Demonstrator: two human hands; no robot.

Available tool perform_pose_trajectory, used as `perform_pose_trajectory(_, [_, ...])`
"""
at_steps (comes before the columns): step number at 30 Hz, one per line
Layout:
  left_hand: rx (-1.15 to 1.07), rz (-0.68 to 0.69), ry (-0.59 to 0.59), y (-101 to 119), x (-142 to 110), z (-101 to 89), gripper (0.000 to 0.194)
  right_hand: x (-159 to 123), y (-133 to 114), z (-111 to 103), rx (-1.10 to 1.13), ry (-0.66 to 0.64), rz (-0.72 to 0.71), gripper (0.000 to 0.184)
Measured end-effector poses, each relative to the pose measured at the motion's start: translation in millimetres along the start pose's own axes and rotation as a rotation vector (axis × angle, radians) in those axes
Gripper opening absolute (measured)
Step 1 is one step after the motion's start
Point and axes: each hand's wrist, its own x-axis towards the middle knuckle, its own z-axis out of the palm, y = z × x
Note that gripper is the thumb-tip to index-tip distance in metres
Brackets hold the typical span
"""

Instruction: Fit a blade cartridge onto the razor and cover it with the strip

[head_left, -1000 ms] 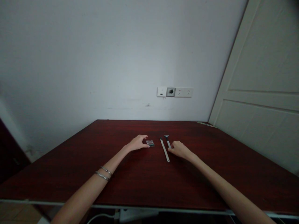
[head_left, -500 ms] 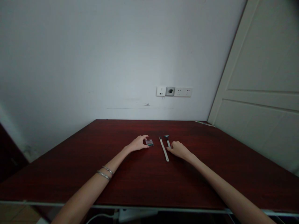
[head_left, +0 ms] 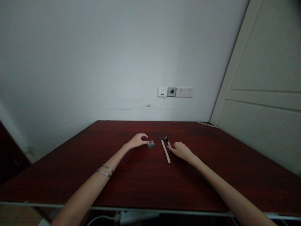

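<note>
My left hand [head_left: 138,140] is open beside a small clear case [head_left: 150,144] with dark green and reddish parts. Its thumb tip reaches the left edge of the case, while the fingers stay apart above it; I cannot tell if the thumb touches. My right hand [head_left: 180,150] is closed on the handle of a razor [head_left: 168,143], whose dark head points away from me. Most of the handle is hidden under the fingers. Between the case and the razor lies a white toothbrush [head_left: 166,153], its dark bristle end at the far side.
The dark red table [head_left: 131,185] runs back to a pale wall. Wall sockets [head_left: 185,92] sit above its rear edge. A light panelled door [head_left: 265,94] stands along the right side. Below the front edge hangs a white cable [head_left: 101,217].
My left fingers have lifted a little and moved off the case, which stays lying there. The razor's head has turned and tilted slightly to the left in my right hand.
</note>
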Motion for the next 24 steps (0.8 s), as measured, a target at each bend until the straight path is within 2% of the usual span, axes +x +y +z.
perform_pose_trajectory(3, [0.046, -0.017, 0.036, -13.1, 8.1, -20.7, 0.026, 1.8, -0.5, -6.5, 0.002, 0.043, -0.003, 0.051])
perform_pose_trajectory(6, [0.118, -0.048, -0.011, -28.3, 11.0, -37.6, 0.020, 3.4, -4.7, -13.7, -0.003, 0.087, -0.013, 0.047])
perform_pose_trajectory(8, [0.153, -0.047, -0.051, -38.5, 8.6, -41.9, 0.021, 4.3, -9.3, -17.5, -0.001, 0.095, -0.035, 0.042])
perform_pose_trajectory(11, [0.217, -0.017, -0.113, -52.4, 0.9, -38.9, 0.022, 6.4, -17.4, -19.8, 0.023, 0.079, -0.105, 0.039])
perform_pose_trajectory(15, [0.337, 0.005, -0.131, -64.1, -8.1, -30.7, 0.026, 9.7, -28.5, -17.4, 0.064, 0.099, -0.259, 0.032])
perform_pose_trajectory(20, [0.379, 0.063, -0.154, -66.7, -9.9, -28.1, 0.029, 10.2, -41.3, -16.2, 0.089, 0.107, -0.444, 0.025])
perform_pose_trajectory(24, [0.381, 0.104, -0.153, -63.5, -10.2, -29.4, 0.025, 7.7, -46.9, -19.2, 0.109, 0.116, -0.517, 0.024])
